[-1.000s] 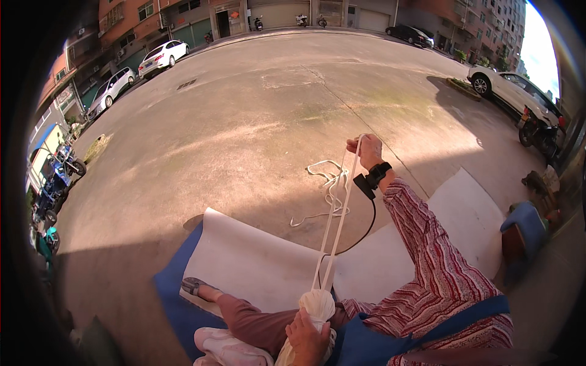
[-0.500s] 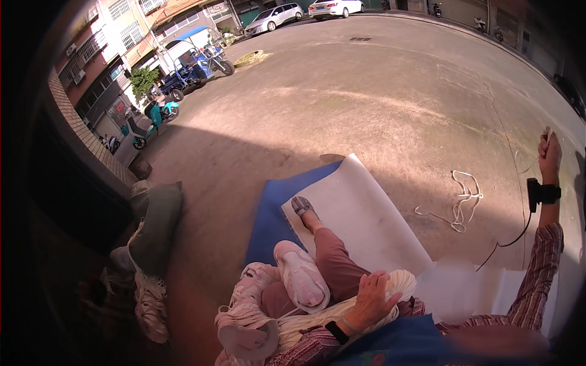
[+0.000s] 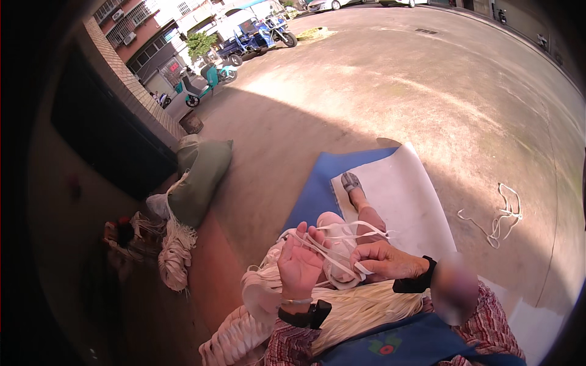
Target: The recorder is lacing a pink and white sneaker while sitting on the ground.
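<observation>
My left hand [image 3: 300,266] is palm up with its fingers apart, and white laces [image 3: 332,251] run across them. My right hand [image 3: 383,260] pinches one flat white lace between thumb and fingers, a short end sticking out. Other strands stretch to the right above that hand. Beneath the laces, a pale pink shoe [image 3: 339,268] rests on my lap, partly hidden by the hands. A thick bundle of cream laces [image 3: 360,308] lies across my lap. To its left is a pile of pale pink pieces [image 3: 235,335] with laces; their exact kind is unclear.
A white and blue sheet [image 3: 421,201] lies under my outstretched leg. Loose white cord [image 3: 503,216] is on the concrete at right. A green sack [image 3: 204,183] and a bundle of cream strands [image 3: 176,259] are at left. Farther off are a teal scooter [image 3: 210,82] and blue three-wheeler [image 3: 259,33].
My right hand has come from far right to the shoe and now pinches a lace. My left hand has moved left and turned palm up, laces across its fingers. The view has shifted.
</observation>
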Tool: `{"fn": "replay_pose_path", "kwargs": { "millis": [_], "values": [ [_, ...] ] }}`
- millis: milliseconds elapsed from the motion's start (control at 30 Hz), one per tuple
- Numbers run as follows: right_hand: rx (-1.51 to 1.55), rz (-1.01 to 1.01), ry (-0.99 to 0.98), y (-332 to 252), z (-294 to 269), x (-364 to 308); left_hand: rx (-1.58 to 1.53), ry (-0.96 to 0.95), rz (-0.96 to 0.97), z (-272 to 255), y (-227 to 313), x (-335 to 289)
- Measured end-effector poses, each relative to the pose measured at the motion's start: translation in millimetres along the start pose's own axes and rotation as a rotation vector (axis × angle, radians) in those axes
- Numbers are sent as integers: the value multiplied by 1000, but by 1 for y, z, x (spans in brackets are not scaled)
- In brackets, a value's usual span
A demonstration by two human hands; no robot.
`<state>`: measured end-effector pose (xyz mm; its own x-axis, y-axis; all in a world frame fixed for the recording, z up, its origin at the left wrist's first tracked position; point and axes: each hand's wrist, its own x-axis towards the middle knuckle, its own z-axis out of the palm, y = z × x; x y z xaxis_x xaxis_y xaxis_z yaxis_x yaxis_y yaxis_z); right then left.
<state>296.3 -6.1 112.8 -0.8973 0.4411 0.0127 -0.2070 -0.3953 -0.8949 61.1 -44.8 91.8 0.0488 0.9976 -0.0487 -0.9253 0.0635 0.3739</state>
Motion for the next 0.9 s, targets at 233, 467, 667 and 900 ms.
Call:
{"fn": "replay_pose_path", "kwargs": {
  "millis": [233, 467, 667, 900],
  "values": [
    [-12, 183, 328, 37, -58, -17, -4, 216, 215, -89, 75, -40],
    [-178, 386, 583, 53, -114, -18, 243, 480, 213, -103, 56, -39],
    [-431, 512, 641, 66, -148, -17, 344, 470, 89, -111, 50, -46],
    [-1229, 101, 699, 69, -157, 0, 885, 341, -143, -66, -4, -46]
  ]
}}
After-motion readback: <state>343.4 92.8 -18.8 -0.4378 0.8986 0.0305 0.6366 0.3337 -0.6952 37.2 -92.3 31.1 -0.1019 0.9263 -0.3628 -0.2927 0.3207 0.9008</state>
